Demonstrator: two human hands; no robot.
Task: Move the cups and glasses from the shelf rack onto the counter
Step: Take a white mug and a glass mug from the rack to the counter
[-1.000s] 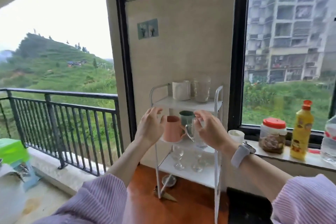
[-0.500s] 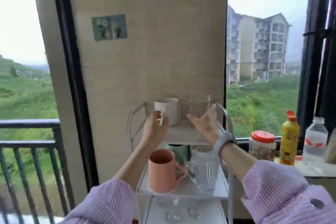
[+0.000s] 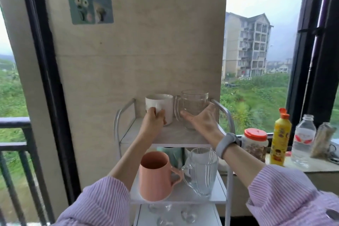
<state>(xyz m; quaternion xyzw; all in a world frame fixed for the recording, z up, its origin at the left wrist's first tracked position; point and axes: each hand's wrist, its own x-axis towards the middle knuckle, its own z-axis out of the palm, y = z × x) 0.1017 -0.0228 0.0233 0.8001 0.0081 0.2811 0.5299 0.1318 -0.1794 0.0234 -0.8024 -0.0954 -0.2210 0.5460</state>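
Our left hand (image 3: 153,121) curls closed toward eleven o'clock; our right hand (image 3: 201,121) spreads open toward one.

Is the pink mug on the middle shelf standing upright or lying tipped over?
Upright. The pink mug stands on its base on the middle shelf, its open mouth facing up and its handle toward the clear glass pitcher beside it.
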